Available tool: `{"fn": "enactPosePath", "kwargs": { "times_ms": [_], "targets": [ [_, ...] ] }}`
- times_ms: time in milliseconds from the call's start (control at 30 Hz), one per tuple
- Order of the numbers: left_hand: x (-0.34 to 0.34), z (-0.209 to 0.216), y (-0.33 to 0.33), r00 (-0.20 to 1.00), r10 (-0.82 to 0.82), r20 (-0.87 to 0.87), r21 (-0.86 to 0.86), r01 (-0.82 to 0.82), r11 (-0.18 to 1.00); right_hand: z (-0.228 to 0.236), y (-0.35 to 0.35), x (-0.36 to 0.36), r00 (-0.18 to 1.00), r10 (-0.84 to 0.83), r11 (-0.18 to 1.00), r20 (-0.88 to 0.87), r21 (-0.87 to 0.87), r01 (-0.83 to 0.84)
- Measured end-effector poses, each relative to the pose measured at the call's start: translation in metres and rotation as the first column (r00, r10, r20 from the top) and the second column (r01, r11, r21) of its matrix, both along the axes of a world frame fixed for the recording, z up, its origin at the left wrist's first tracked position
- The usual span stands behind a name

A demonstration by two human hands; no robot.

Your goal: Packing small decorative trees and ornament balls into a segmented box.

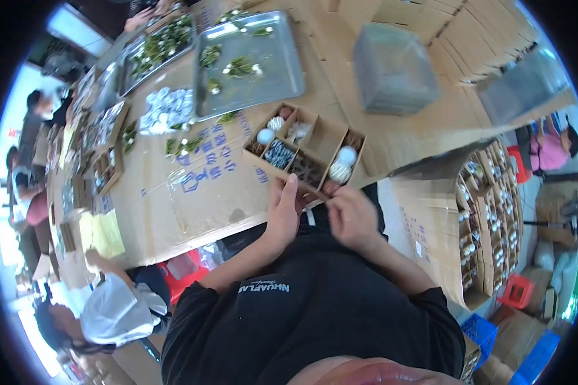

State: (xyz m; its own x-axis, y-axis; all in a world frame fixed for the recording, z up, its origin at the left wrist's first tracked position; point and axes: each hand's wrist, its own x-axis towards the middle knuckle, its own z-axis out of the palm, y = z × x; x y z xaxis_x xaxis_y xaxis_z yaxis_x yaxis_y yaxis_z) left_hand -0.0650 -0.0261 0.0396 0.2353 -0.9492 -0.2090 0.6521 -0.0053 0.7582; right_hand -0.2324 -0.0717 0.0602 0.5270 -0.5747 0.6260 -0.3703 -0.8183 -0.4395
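A shallow cardboard box with dividers [323, 139] sits at the table's near edge. My left hand [285, 210] grips its near wall, the thumb on top and the other fingers beneath. By the near right corner, my right hand [355, 219] is closed with its fingertips at the box's edge; whatever is inside the fist is hidden. White balls [347, 155], a brownish-red ball [286, 111], a blue-and-white bundle [279, 154] and a dark brown star-like piece [307, 171] lie in its compartments. One middle compartment shows bare cardboard.
Beyond the box lies a metal tray [249, 70] with a few green sprigs; a second tray [157, 54] is heaped with them. Whitish-blue pieces [167, 110] lie beside it. Clear plastic boxes [395, 69] stand far right. Filled divided boxes [488, 212] stand at right. A co-worker [119, 308] sits at left.
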Motion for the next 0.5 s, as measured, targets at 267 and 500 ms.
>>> {"fn": "enactPosePath", "kwargs": {
  "times_ms": [267,500],
  "targets": [
    [0.151,-0.075,0.054,0.658,-0.236,0.715,0.385,-0.089,0.918,-0.023,-0.037,0.088,0.773,0.609,0.781,-0.179,0.308,-0.544],
    [0.194,-0.047,-0.035,0.003,-0.013,1.0,0.014,-0.119,0.993,-0.056,-0.358,0.28,0.956,-0.107,0.979,-0.274,0.139,0.15]
  ]
}}
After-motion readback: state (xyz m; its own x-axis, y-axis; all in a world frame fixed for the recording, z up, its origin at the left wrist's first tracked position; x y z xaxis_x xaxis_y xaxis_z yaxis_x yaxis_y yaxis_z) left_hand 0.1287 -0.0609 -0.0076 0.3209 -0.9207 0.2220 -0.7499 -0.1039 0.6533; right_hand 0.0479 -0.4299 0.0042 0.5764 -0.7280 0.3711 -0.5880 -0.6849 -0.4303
